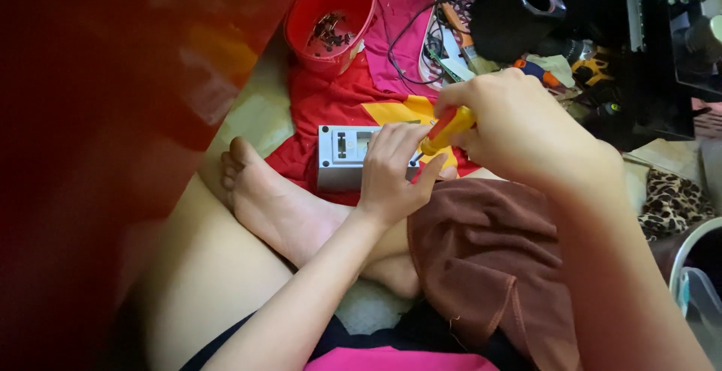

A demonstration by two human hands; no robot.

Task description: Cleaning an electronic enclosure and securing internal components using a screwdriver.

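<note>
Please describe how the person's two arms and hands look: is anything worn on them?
Both arms are bare up to the frame edge: no sleeves, gloves, watch or bracelet visible. The left hand and right hand show no rings, as far as can be seen; the nails look short and unpainted.

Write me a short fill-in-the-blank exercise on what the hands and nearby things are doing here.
1. The right hand grips a screwdriver with a ____ and orange handle.
2. The left hand steadies a ____ metal box.
3. The red bowl holds small ____.

Missing words: yellow; grey; screws
</note>
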